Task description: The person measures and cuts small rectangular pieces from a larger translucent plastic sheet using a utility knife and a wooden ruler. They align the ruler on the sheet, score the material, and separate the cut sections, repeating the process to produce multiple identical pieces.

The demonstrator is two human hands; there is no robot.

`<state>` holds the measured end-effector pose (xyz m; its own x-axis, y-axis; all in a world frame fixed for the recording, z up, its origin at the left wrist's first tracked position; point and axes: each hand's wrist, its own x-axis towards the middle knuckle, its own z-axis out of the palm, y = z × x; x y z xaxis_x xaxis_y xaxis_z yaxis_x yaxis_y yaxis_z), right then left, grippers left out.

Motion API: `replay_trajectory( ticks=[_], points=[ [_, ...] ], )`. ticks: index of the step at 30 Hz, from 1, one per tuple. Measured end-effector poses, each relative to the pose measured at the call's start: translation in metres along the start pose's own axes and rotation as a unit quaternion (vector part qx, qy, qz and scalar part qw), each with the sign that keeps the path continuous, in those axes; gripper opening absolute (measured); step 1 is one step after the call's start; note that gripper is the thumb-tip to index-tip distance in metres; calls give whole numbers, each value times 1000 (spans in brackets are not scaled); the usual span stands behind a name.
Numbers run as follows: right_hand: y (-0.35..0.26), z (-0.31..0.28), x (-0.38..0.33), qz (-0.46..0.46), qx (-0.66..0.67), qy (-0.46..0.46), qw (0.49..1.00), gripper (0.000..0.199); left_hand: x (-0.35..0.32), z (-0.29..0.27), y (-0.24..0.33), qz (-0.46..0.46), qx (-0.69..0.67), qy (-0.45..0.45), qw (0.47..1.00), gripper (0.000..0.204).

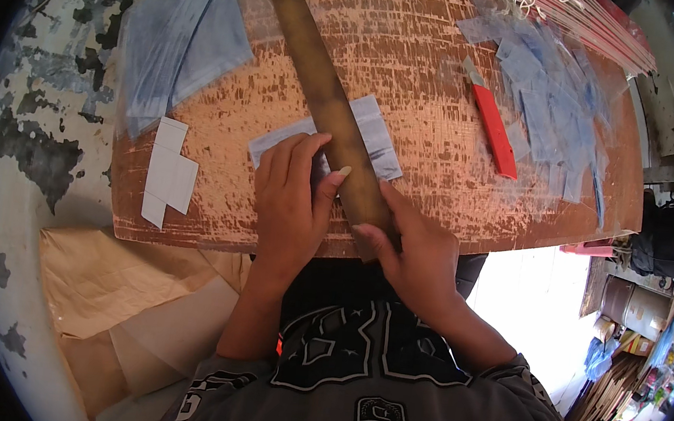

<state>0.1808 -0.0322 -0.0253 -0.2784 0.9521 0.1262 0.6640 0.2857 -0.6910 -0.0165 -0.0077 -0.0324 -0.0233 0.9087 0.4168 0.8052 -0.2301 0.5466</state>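
A long flat brown strip (318, 67), like a worn wooden ruler, lies slantwise over a small pale bluish plastic sheet (376, 133). The sheet's two ends show on either side of it; its middle is covered. My left hand (295, 186) presses on the strip's left edge, thumb and index fingertip on it and the other fingers bent over the sheet. At the near end, my right hand (415, 238) grips the strip, its thumb on top and index finger along the right edge. To the right rests a red box cutter (492, 128), blade showing.
The worn wooden table (222, 134) carries clear bluish plastic sheets (207, 44) at far left and a pile of cut plastic pieces (539, 92) at right. A white card cutout (170, 170) lies near the left edge. Pink-white strings (582, 23) sit at far right. Brown paper (128, 272) is below left.
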Motion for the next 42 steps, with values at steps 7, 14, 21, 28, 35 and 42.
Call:
replay_trajectory(
  ticks=[7,14,21,28,35,42],
  points=[
    [-5,4,-7,-32,-3,-1,999,82,-1,2,-3,1,21,-14,1000,52],
    [-9,6,-5,-35,-29,29,999,68,-2,2,-3,3,37,-26,999,50],
    [-13,11,-3,-41,-27,36,998,66,-3,1,0,-19,29,-34,999,47],
    [-8,17,-1,-63,-14,60,996,70,-3,1,-2,-21,35,-33,999,48],
    [-3,22,0,-105,-38,90,990,67,-3,1,-2,-21,31,-36,999,46],
    [1,24,1,-128,-46,103,985,66,-4,1,-3,-16,39,-38,998,43]
  ],
)
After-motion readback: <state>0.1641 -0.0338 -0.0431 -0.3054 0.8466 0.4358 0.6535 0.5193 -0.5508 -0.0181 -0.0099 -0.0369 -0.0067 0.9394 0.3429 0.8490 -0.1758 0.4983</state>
